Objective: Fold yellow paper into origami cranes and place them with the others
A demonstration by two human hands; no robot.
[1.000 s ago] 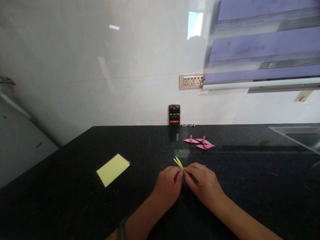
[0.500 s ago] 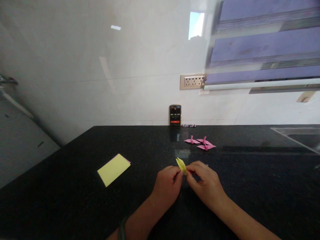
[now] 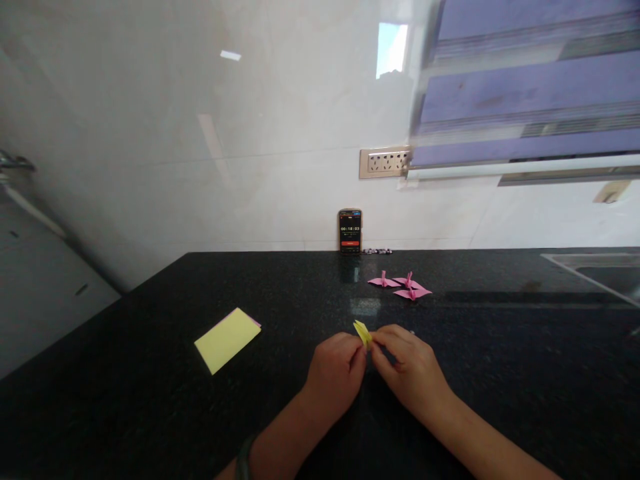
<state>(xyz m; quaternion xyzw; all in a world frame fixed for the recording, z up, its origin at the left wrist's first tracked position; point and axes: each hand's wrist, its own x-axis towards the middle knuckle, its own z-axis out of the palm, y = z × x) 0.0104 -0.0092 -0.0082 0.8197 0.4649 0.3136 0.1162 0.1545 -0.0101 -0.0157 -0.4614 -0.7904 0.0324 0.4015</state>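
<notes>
A small folded piece of yellow origami paper (image 3: pixel 363 331) is held between both hands above the dark counter, its pointed end tilting up and to the left. My left hand (image 3: pixel 336 367) is closed, with thumb and forefinger pinching the paper's lower left side. From the right, my right hand (image 3: pixel 411 363) pinches the same paper between thumb and fingertips. The fingers cover the paper's lower part. Three folded pink paper cranes (image 3: pixel 384 282) rest on the counter beyond my right hand.
A stack of yellow paper sheets (image 3: pixel 228 340), pink showing at its edge, lies at left on the black counter (image 3: pixel 280 287). A phone (image 3: pixel 350 231) showing a timer leans on the wall, beside a beaded strand (image 3: pixel 378 252). A sink (image 3: pixel 610 277) is at far right.
The yellow paper sits slightly lower, and less of its upper end shows above my fingers. Both hands have shifted only a little and keep their pinch.
</notes>
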